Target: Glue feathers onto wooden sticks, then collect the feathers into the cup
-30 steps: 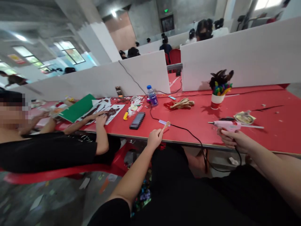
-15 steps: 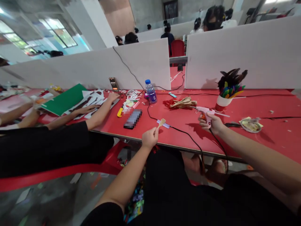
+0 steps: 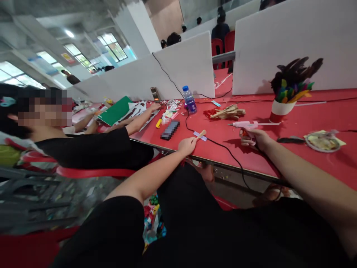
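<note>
Near the table's front edge, my left hand [image 3: 187, 146] is closed around the handle of a small wooden spoon [image 3: 203, 133], whose bowl points up and away from me. My right hand [image 3: 258, 139] grips a pink hot glue gun [image 3: 245, 124] above the table, its nozzle aimed left and a glue stick jutting out behind. A pile of wooden spoons [image 3: 230, 111] with red bits at one end lies beyond the nozzle. Behind the glue gun stands a red and white cup [image 3: 282, 108] of dark and coloured feathers [image 3: 297, 83].
A purple-labelled bottle [image 3: 189, 99], a phone [image 3: 170, 130], a yellow cutter [image 3: 158, 123] and paper scraps lie left. A black cord [image 3: 225, 148] crosses the red table. On the right is a round dish [image 3: 323, 141] with a dark feather. A co-worker's arm [image 3: 142, 118] rests at left.
My view has swung left, bringing the co-worker's head into the picture. Both hands keep hold of the spoon and the glue gun; the gun now lies more level.
</note>
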`<state>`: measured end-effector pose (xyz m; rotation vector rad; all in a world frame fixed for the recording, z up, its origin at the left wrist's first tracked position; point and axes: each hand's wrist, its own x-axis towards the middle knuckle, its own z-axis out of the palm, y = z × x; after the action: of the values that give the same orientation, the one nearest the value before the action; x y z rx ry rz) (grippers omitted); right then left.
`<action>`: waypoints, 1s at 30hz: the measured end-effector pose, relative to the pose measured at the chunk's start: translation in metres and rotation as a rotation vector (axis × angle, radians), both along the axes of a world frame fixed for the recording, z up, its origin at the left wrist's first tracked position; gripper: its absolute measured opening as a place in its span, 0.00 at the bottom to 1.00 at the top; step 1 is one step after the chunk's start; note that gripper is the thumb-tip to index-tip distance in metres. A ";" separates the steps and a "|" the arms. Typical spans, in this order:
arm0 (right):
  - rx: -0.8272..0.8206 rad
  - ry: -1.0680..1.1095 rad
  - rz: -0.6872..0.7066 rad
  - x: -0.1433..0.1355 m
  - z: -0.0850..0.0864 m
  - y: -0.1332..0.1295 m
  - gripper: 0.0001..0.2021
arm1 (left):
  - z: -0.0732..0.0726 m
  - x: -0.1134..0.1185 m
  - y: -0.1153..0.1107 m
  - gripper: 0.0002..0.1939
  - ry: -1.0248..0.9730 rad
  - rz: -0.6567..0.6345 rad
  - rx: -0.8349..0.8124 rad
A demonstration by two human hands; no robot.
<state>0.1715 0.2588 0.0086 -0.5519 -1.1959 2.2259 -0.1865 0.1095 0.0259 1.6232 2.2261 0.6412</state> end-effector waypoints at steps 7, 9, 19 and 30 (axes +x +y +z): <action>0.083 -0.030 -0.245 0.039 0.003 -0.050 0.21 | 0.013 0.108 0.048 0.30 -0.376 -0.212 0.263; 0.122 -0.056 -0.338 0.056 0.011 -0.071 0.23 | 0.012 0.138 0.047 0.31 -0.698 -0.267 0.333; 0.430 -0.226 -0.580 0.034 0.084 -0.132 0.20 | 0.050 0.148 -0.026 0.31 -1.345 -0.528 0.129; 0.672 -0.610 -0.435 0.024 0.090 -0.165 0.22 | 0.037 0.167 -0.070 0.35 -1.321 -0.441 0.154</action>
<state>0.1959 0.0943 0.0991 -1.1049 -1.7976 1.2042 -0.0199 0.0396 0.0628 1.0817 0.8551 1.2516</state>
